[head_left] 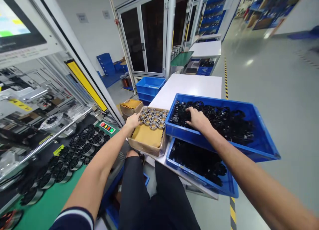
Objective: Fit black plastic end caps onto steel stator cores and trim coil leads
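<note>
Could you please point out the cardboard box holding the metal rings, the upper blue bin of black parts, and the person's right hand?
Cardboard box [145, 147]: head view, on its front wall.
Upper blue bin [185, 132]: head view, on its near wall.
Right hand [199, 120]: head view, on the back of the hand.

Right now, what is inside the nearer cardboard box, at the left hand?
Metal rings toward the far end, a brown sheet nearer; whatever lies beneath the sheet is covered.

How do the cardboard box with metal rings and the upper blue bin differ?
The cardboard box is brown and smaller; the upper blue bin is larger. The box holds metal rings set side by side; the bin holds a loose heap of black parts. Both are open at the top.
</note>
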`<state>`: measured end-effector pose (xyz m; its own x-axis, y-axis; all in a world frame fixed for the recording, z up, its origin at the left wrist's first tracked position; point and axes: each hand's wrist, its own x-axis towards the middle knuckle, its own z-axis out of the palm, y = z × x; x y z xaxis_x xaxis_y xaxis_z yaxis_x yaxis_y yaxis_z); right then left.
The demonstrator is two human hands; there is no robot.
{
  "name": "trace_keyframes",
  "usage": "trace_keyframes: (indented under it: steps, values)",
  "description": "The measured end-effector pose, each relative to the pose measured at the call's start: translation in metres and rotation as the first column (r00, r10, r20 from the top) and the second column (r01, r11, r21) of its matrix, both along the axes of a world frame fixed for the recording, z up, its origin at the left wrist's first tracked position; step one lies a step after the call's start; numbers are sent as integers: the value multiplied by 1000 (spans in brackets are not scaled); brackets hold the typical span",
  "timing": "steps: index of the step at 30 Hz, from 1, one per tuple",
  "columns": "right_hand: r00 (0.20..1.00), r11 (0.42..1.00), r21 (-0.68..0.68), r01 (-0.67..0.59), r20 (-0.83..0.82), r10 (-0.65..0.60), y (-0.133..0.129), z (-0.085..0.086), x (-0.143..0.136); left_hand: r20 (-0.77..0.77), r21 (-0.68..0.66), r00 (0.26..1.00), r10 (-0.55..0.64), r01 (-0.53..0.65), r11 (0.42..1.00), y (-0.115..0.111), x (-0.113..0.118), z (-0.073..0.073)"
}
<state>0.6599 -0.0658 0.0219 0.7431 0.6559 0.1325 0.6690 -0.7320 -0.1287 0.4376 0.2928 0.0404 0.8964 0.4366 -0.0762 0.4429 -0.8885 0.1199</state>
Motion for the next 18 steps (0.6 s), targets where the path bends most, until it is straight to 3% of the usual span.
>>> trace_keyframes:
  steps: [3, 8, 15, 18]
  values:
    - [1000, 1000, 30, -8, -6, 8, -1, -2, -3, -122, 35, 992, -20, 25, 999, 12, 32, -4]
    - [998, 997, 66, 37, -46, -34, 0, -2, -9, -251, 77, 965, -77, 99, 992, 20, 57, -6]
    - [992, 973, 201, 114, -84, -99, 0, 5, -18, -311, 93, 928, -207, 246, 965, 42, 70, 21]
    - [989, 969, 222, 108, -119, -84, 1, 10, -19, -281, 77, 918, -281, 313, 947, 38, 78, 28]
